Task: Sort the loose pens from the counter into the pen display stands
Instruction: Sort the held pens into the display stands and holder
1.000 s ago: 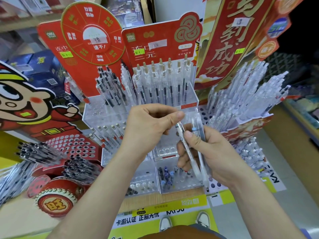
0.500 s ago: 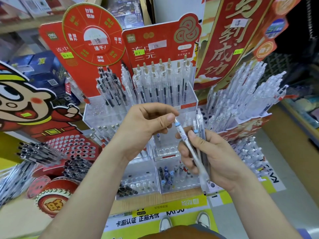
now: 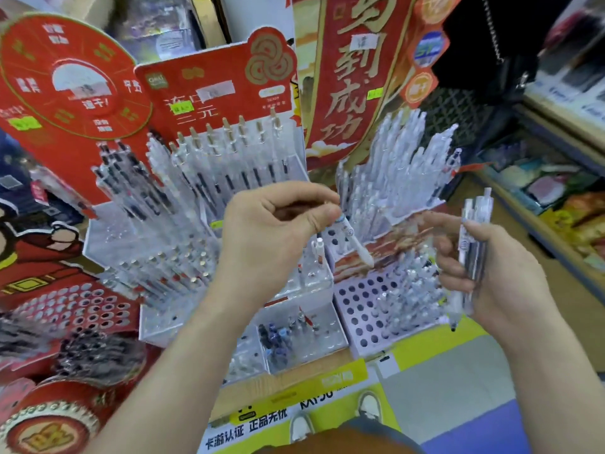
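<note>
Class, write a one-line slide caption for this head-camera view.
Left hand aims one pen at the holed stand; right hand grips spare pens.

so I count two hands, the left hand [image 3: 271,234] pinching one white pen [image 3: 355,239] and the right hand [image 3: 491,276] at 3 o'clock gripping a bundle of roughly three pens [image 3: 473,244], plus two shoes [image 3: 370,406] at 6 o'clock.
</note>
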{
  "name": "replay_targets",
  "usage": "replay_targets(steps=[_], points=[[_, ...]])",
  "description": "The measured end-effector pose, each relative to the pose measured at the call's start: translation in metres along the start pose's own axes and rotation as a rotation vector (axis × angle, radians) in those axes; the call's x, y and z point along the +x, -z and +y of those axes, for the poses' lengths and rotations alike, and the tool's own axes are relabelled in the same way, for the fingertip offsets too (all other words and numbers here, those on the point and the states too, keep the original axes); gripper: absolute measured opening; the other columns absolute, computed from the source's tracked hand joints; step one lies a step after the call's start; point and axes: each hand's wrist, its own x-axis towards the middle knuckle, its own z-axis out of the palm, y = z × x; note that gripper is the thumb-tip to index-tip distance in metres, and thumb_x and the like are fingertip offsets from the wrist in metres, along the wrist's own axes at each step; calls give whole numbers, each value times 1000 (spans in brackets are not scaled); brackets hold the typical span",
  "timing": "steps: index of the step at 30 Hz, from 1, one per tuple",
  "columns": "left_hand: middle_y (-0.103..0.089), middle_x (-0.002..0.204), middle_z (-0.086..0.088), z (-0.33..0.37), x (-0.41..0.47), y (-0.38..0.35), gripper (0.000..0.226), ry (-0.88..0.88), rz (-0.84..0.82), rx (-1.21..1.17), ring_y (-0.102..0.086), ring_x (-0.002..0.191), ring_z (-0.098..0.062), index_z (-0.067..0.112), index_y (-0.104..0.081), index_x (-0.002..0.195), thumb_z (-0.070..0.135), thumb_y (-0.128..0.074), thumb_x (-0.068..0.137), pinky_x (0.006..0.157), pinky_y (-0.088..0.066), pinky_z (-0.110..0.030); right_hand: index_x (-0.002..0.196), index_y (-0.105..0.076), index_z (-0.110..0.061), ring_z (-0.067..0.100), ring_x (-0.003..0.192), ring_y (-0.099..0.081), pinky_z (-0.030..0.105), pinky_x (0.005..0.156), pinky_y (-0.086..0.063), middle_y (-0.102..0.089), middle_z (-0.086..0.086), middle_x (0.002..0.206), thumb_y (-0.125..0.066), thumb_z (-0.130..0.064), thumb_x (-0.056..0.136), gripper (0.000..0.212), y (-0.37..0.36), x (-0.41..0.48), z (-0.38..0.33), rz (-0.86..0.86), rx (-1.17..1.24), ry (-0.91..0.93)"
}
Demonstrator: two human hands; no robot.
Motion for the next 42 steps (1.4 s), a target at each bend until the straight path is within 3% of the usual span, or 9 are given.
replay_targets(steps=[5, 10, 14, 20, 26, 31, 34, 38, 42], points=[[-68, 82, 16, -29, -6, -52, 11, -90, -35, 272, -65, 81, 1, 15, -77, 88, 11, -77, 78, 75, -52, -15, 110, -63, -2, 9, 54, -43, 16, 42, -38, -41, 0, 72, -39, -8, 100, 26, 29, 0, -1, 100, -17, 90], [-72, 84, 4, -68, -8, -90, 10, -65, -73, 344, -64, 81, -4, 12, -78, 88, 12, -76, 79, 78, -52, -21, 103, -64, -4, 16, 68, -68, 24, 62, -57, -60, 1, 68, -46, -12, 98, 20, 45, 0, -1, 139, 16, 126], [-74, 83, -2, -90, -9, -112, 11, -118, -53, 411, -61, 84, -3, 8, -78, 86, 11, -76, 75, 78, -47, -10, 94, -63, -14, 17, 64, -69, 20, 53, -52, -70, 3, 67, -48, -9, 99, 17, 54, 6, -4, 208, -79, 138], [-74, 83, -1, -110, -11, -132, 10, -82, -85, 463, -60, 86, -4, 8, -77, 85, 7, -77, 75, 81, -39, 0, 99, -65, -14, 13, 59, -55, 18, 53, -46, -69, 3, 72, -49, -11, 99, 17, 70, 16, -2, 132, -155, 130], [-75, 85, 0, -125, -11, -140, 12, -60, -106, 489, -60, 88, -5, 10, -78, 88, 8, -77, 75, 80, -41, -4, 104, -64, -10, 13, 58, -53, 17, 52, -46, -68, 6, 75, -51, -12, 98, 15, 74, 20, -4, 77, -141, 46], [-74, 87, -1, -134, -12, -141, 13, -79, -180, 542, -65, 82, -10, 10, -77, 90, 14, -70, 80, 79, -49, -23, 108, -63, -5, 14, 44, -46, 18, 44, -41, -67, 11, 76, -51, -11, 97, 17, 73, 20, -3, 34, -109, 16], [-72, 90, -4, -137, -13, -142, 18, -145, -256, 642, -67, 79, -17, 10, -77, 90, 10, -63, 79, 71, -54, -28, 105, -66, -7, 14, 43, -42, 18, 41, -38, -66, 10, 77, -55, -14, 92, 18, 73, 20, -3, 4, -122, 2], [-66, 91, -8, -141, -12, -144, 32, -143, -339, 772, -65, 68, -27, 10, -75, 91, -10, -72, 66, 55, -56, -33, 97, -73, -14, 15, 45, -44, 19, 43, -31, -64, 5, 76, -61, -16, 79, 22, 75, 22, -2, -38, -117, -47], [-64, 74, -3, -141, -3, -153, 19, -229, -396, 862, -62, 61, -25, 11, -71, 77, 0, -81, 65, 45, -51, -30, 95, -76, -16, 14, 46, -49, 20, 44, -30, -63, -1, 74, -64, -10, 70, 28, 74, 22, -1, -75, -136, -67]])
